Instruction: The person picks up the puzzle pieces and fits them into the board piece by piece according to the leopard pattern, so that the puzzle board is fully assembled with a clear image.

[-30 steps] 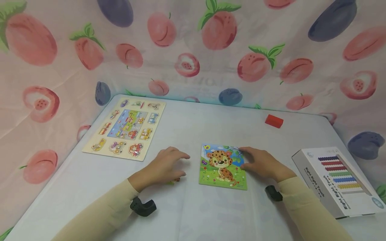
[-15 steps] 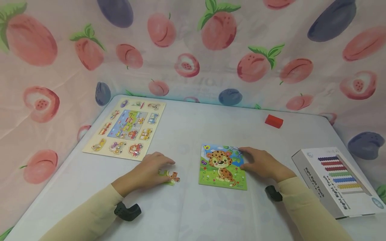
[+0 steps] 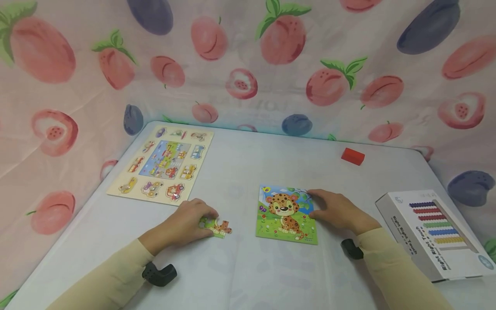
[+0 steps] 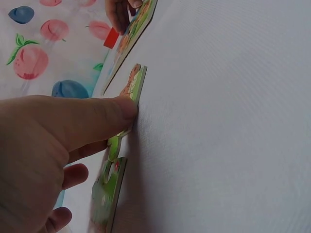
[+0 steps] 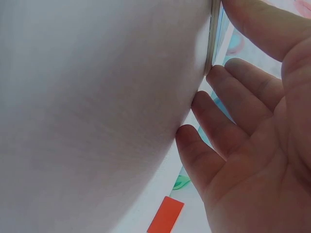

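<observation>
A small jigsaw piece point(image 3: 224, 228) with spotted legs and green grass lies left of the leopard puzzle point(image 3: 284, 215). My left hand point(image 3: 186, 221) pinches at this piece; in the left wrist view the thumb presses its near edge, while the fingertips opposite are mostly hidden. A second green piece point(image 4: 109, 194) sits beside it, below the fingers in that view. At the leopard puzzle's right edge rests my right hand point(image 3: 337, 211), thumb at the side and index finger at the top corner. Its other fingers are extended towards the tabletop in the right wrist view.
A wooden vehicle puzzle board point(image 3: 160, 163) lies at the back left of the white tabletop point(image 3: 267, 275). Towards the back right is a red block point(image 3: 353, 156). A white box point(image 3: 430, 234) with rows of coloured beads stands on the right.
My left hand has moved left and down beside the jigsaw pieces, its thumb and fingers coming closer together around one. My right hand and the leopard puzzle have stayed put.
</observation>
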The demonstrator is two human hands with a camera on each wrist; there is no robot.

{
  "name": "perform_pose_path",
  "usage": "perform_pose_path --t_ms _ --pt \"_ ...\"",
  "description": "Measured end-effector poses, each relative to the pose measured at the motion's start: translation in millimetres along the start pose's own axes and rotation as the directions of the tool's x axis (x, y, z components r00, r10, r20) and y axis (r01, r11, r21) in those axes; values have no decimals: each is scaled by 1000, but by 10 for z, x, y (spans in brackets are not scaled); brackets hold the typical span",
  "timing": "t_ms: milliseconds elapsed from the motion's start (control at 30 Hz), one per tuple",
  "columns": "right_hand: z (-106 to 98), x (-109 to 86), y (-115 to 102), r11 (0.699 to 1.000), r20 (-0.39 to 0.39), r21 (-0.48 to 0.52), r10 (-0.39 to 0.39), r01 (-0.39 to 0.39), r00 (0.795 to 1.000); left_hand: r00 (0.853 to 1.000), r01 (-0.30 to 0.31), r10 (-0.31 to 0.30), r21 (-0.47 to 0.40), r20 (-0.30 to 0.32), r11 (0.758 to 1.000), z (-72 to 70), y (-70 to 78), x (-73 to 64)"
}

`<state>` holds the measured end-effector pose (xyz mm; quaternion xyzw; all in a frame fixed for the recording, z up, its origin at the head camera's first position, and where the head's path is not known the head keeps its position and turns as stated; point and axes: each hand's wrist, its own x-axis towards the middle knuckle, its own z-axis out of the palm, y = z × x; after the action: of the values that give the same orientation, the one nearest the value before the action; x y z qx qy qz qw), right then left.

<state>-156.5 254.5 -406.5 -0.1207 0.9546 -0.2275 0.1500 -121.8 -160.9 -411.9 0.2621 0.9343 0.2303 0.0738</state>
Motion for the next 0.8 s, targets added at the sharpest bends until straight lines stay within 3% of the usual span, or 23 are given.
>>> perform_pose_path --t_ms 300,800 --pt "-6 -1 -8 1000 2 -1 -2 2 1000 998 -57 57 32 -6 998 -23 -25 -29" --pt "20 20 13 1000 2 -12 15 -15 1000 995 -97 98 47 -18 994 -3 -41 -36"
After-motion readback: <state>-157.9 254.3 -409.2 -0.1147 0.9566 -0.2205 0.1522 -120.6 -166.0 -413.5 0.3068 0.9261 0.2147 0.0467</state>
